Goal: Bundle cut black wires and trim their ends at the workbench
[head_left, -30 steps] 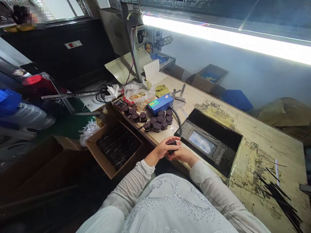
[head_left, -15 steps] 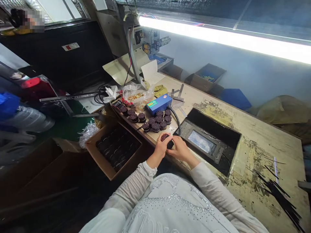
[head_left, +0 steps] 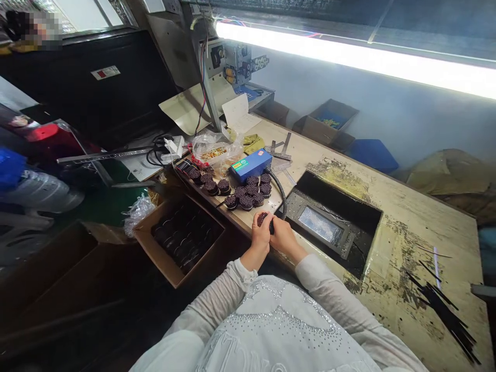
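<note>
My left hand [head_left: 261,238] and my right hand [head_left: 285,236] meet at the table's front edge, both gripping one dark round bundle [head_left: 262,218] with a beaded-looking reddish-brown end. Fingers of both hands are wrapped round its sides and hide its lower part. Just beyond my hands, several similar dark bundles [head_left: 247,201] stand close together on the table. Behind them lies a blue box [head_left: 251,165] with a green and yellow label, and a black ribbed hose [head_left: 282,192] curves from it towards my right hand.
An open cardboard box [head_left: 140,233] of dark bundles stands left, below the table [head_left: 391,219]. A recess with a metal-framed panel [head_left: 320,223] lies right of my hands. Black strips [head_left: 445,312] are at far right. A clear plastic bag [head_left: 217,150] lies behind. Part of a person shows top left.
My hands have closed in around the bundle, the right one wrapping nearer to the left. The whole view has shifted slightly.
</note>
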